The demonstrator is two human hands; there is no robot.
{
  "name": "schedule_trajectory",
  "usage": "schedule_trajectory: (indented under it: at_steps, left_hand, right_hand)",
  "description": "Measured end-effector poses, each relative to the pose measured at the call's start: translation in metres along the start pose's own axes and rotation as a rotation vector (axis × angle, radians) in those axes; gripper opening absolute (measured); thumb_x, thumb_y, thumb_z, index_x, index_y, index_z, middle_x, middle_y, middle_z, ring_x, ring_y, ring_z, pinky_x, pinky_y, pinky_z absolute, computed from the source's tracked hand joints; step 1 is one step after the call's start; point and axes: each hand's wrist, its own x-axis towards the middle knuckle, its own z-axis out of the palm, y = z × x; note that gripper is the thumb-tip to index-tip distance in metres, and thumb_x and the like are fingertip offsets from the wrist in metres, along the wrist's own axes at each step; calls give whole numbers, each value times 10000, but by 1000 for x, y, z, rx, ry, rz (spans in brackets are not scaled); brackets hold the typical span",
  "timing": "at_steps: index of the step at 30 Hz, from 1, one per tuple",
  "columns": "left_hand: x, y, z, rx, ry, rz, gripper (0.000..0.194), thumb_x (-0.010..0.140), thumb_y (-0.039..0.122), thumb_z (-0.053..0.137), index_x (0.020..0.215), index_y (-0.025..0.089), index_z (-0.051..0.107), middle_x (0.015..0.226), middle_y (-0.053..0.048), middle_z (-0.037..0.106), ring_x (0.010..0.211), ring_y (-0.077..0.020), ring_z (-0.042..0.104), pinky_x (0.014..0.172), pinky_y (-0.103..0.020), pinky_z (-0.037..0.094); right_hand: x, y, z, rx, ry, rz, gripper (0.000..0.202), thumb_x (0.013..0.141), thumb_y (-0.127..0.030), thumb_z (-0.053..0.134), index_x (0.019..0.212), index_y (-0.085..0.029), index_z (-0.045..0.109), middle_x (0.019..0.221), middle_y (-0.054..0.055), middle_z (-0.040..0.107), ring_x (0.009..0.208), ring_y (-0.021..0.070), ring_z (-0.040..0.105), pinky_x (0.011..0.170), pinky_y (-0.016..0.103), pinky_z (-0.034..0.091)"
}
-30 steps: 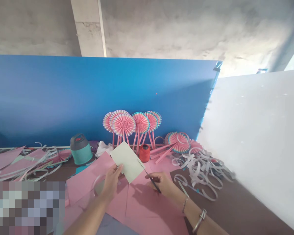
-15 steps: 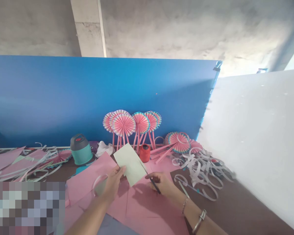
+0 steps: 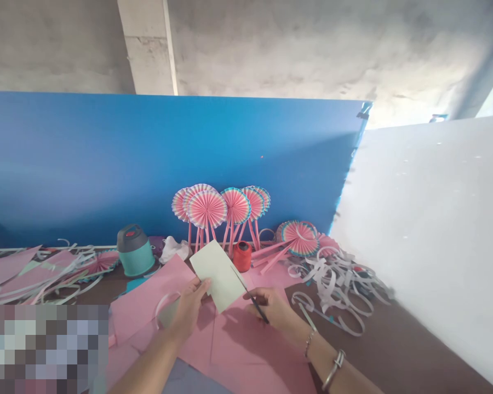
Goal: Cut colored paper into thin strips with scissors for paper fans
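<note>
A pale green sheet of paper is held up at a slant in the middle, pinched at its lower left edge by my left hand. My right hand is closed around a pair of dark-handled scissors, seen nearly edge-on. Their thin blades lie along the right edge of the pale sheet. Large pink paper sheets are spread beneath both hands. Just behind the pale sheet stands a red spool of thread.
Pink pleated paper fans stand against the blue panel; more fans lie to their right. Curled white paper strips pile up at right. A teal container with a grey lid and more strips are at left.
The scissors' blades show more plainly over the right edge of the pale sheet. Both hands and the sheet have hardly moved.
</note>
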Motion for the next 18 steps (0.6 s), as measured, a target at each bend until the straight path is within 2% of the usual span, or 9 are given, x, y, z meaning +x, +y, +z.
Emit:
schedule_trajectory:
  at_steps: [9, 14, 18]
  left_hand:
    - [-3, 1, 2, 30, 5, 11, 433, 736, 400, 663, 1066, 120, 647, 1059, -153, 697, 907, -281, 671, 719, -357, 544]
    - [-1, -1, 1, 75, 35, 2, 380, 736, 395, 663, 1042, 170, 660, 1021, -113, 715, 857, -258, 685, 693, -330, 541]
    - [1, -4, -1, 40, 14, 37, 395, 736, 407, 663, 1026, 139, 664, 1022, -113, 715, 892, -297, 671, 710, -362, 543]
  right_hand:
    - [-3, -4, 1, -11, -11, -10, 446, 536, -407, 725, 861, -116, 634, 472, -77, 478, 395, 59, 417, 396, 205, 321]
    - [-2, -1, 0, -18, -15, -20, 456, 545, -426, 736, 875, -124, 645, 480, -73, 482, 397, 61, 420, 401, 206, 314]
    - [-3, 0, 0, -17, -23, 9, 483, 552, -438, 735, 904, -121, 637, 504, -60, 512, 393, 70, 444, 400, 211, 334]
